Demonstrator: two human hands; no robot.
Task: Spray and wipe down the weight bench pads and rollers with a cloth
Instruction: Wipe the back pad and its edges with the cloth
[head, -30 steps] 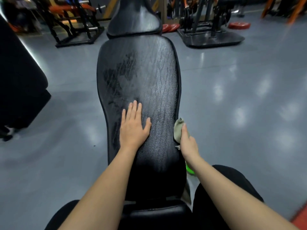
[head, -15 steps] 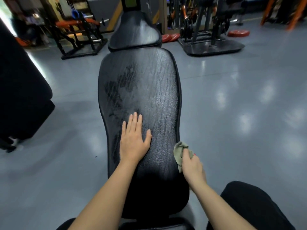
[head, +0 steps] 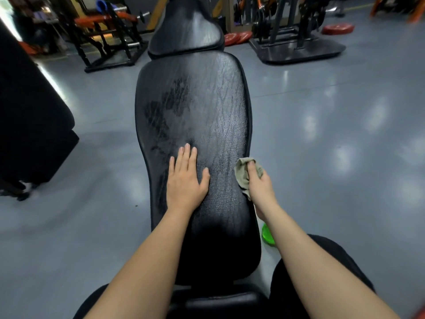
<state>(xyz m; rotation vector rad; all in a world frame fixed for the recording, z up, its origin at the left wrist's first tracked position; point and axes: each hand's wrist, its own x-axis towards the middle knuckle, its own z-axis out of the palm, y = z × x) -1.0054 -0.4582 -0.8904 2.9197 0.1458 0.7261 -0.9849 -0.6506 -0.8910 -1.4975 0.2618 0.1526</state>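
Observation:
A long black bench pad point(head: 207, 107) stretches away from me, with dark wet streaks on its left half. Beyond it sits a smaller black head pad point(head: 186, 31). My left hand point(head: 186, 180) lies flat on the pad with straight fingers. My right hand point(head: 261, 187) grips a grey-green cloth point(head: 243, 173) against the pad's right edge. A green object point(head: 268, 234), partly hidden by my right forearm, lies on the floor beside the bench.
Grey glossy floor point(head: 333, 146) spreads on both sides. A large black padded shape point(head: 30, 125) stands at the left. Black and orange gym racks point(head: 103, 35) and red weight plates point(head: 337, 28) are at the back. My dark-clothed knees flank the bench's near end.
My right hand with the cloth slid back toward me along the pad's right edge, then forward again. The left hand stayed flat in place.

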